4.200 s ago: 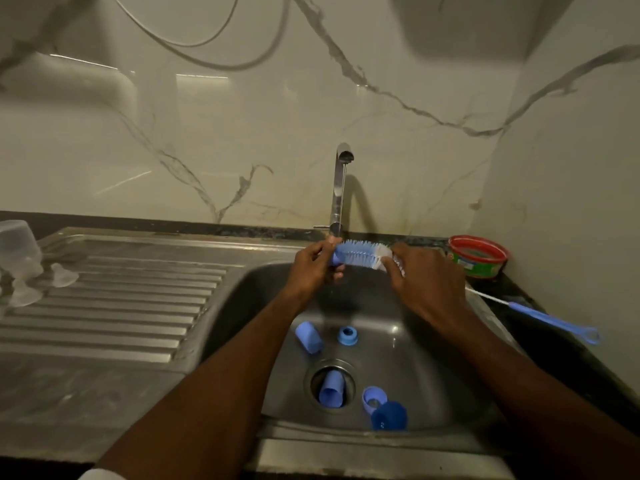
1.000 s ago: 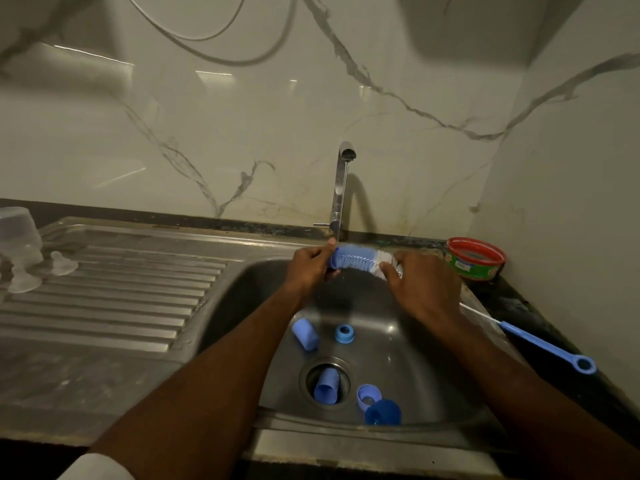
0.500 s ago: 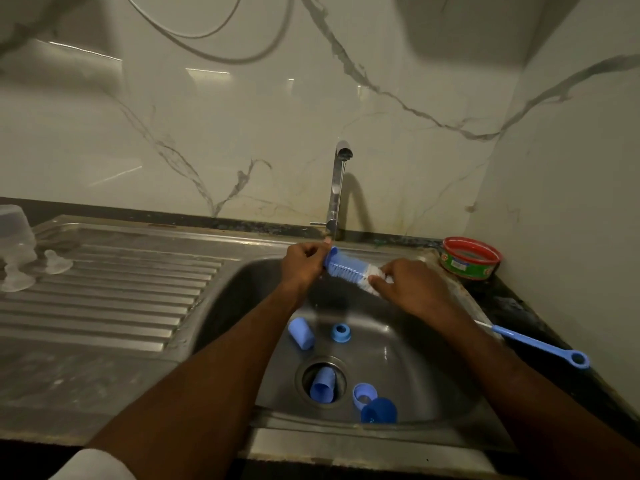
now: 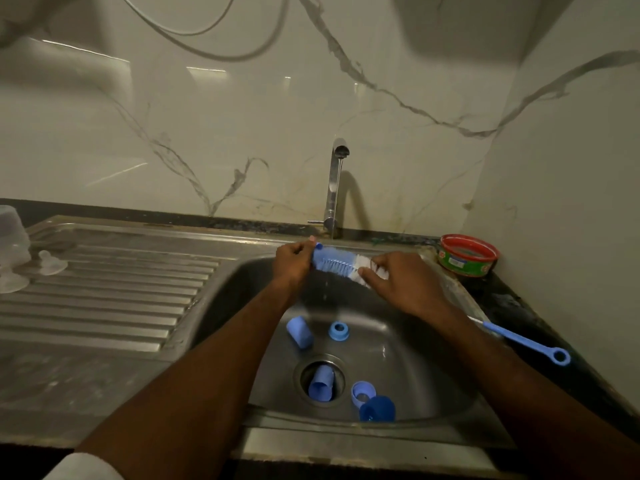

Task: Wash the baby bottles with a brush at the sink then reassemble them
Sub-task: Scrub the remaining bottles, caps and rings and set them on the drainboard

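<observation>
Over the steel sink point(image 4: 221, 306) I hold a blue and white bottle brush point(image 4: 337, 265) level under a thin stream from the tap point(image 4: 336, 188). My left hand point(image 4: 292, 266) pinches the brush's blue tip. My right hand point(image 4: 401, 284) grips the white bristle end, and the blue handle point(image 4: 526, 342) sticks out behind my wrist. In the basin lie a blue cap point(image 4: 299, 331), a blue ring point(image 4: 338, 331), a second blue cap point(image 4: 321, 382) in the drain, another ring point(image 4: 362, 393) and a dark blue cap point(image 4: 377, 408). A clear bottle point(image 4: 12, 233) and clear teats point(image 4: 50, 263) stand on the drainboard at far left.
A red-rimmed round tub point(image 4: 467, 256) sits on the dark counter right of the sink, against the marble side wall. The ribbed drainboard point(image 4: 114, 296) stretches left of the basin. Cables hang across the marble back wall.
The brush has levelled out and water now runs over its bristles. My left hand stays at the tip and my right hand stays on the white end. The parts in the basin have not moved.
</observation>
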A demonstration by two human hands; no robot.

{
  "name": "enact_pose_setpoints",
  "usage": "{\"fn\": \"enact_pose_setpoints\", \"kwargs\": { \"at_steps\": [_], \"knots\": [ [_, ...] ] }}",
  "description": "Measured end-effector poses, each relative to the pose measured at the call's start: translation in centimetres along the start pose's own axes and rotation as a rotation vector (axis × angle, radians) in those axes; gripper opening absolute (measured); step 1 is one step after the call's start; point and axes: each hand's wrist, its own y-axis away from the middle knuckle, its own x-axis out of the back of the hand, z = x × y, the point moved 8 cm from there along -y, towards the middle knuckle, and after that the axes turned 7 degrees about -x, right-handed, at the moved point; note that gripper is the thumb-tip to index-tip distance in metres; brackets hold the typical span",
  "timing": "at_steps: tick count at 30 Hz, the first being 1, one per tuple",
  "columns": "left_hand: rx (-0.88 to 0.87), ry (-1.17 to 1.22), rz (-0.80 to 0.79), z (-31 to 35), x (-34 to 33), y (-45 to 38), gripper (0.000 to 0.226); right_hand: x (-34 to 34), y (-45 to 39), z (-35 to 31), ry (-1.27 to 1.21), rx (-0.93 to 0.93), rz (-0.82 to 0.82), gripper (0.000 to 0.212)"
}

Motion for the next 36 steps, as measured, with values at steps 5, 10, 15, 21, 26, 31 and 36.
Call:
{"fn": "enact_pose_setpoints", "kwargs": {
  "at_steps": [5, 10, 15, 21, 26, 31, 36],
  "knots": [
    [0.14, 0.109, -0.129, -0.2, -2.5, 0.9, 0.02, 2.1, -0.4, 1.3, 0.013, -0.111, 0.193, 0.042],
    [0.188, 0.094, -0.035, -1.6, -1.6, 0.1, 0.025, 1.2, 0.4, 1.8, 0.106, -0.126, 0.134, 0.043],
    [0.204, 0.142, 0.029, -1.8, -0.7, -0.4, 0.023, 1.2, 0.9, 0.0, 0.177, -0.053, 0.142, 0.039],
    [0.148, 0.093, -0.082, -1.1, -2.7, 0.1, 0.024, 1.7, 0.2, 0.9, 0.137, -0.097, 0.226, 0.035],
    [0.165, 0.127, 0.037, -2.1, -0.6, -0.9, 0.021, 2.0, 0.4, 1.1, 0.186, -0.069, 0.178, 0.042],
    [0.089, 0.098, -0.083, -1.1, -1.7, -0.3, 0.026, 1.8, 0.9, -0.6, 0.223, -0.013, 0.275, 0.037],
    [-0.085, -0.029, -0.075, 0.6, -1.7, 0.0, 0.034, 1.5, 0.2, -0.1, 0.295, -0.045, 0.17, 0.041]
  ]
}}
